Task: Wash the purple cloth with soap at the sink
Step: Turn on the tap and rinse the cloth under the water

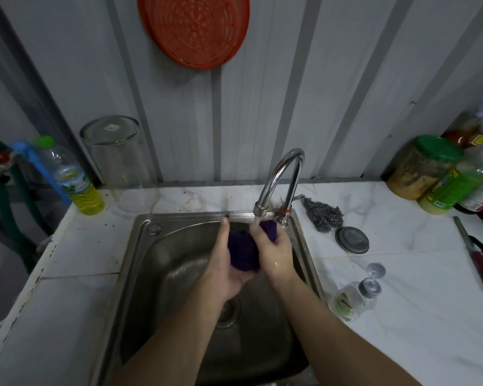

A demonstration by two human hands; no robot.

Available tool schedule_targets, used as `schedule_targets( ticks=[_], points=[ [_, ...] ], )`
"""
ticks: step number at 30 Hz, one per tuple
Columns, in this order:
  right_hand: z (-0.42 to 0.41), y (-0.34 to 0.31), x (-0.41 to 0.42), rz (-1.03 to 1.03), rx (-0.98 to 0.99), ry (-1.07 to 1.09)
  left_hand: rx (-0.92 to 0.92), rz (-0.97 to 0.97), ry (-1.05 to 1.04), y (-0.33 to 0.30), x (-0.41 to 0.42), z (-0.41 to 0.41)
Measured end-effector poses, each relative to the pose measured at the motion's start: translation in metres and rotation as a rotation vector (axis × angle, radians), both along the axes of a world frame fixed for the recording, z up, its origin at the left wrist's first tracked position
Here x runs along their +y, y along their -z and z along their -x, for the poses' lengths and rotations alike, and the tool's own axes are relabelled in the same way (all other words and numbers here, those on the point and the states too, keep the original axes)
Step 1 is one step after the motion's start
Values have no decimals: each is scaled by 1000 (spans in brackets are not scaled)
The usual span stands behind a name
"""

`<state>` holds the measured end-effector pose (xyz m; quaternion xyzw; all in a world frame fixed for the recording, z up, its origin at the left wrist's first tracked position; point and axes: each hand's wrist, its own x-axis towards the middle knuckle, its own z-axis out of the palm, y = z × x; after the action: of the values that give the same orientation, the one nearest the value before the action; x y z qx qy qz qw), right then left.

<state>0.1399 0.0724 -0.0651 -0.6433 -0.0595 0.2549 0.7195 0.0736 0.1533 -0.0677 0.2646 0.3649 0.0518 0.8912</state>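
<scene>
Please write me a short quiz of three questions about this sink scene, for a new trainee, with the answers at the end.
1. True or false: water runs from the faucet onto the purple cloth.
2. Which hands hold the cloth? A) only the left hand B) only the right hand C) both hands
3. Fill in: the steel wool lies on the counter to the ____ of the sink.

Key
1. True: a stream falls from the spout onto the cloth's upper part.
2. C: the cloth is bunched between both hands, above the basin.
3. Right, just past the faucet's base.
</scene>
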Motion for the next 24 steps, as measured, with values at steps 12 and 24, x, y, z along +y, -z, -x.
schedule_targets(
  ticks=[12, 24],
  points=[
    [8, -8, 16, -234, 158, 261, 194, -104, -387, -30, -7, -36],
    [-7, -33, 38, -59, 436, 364, 225, -205, -447, -51, -8, -37]
  ],
)
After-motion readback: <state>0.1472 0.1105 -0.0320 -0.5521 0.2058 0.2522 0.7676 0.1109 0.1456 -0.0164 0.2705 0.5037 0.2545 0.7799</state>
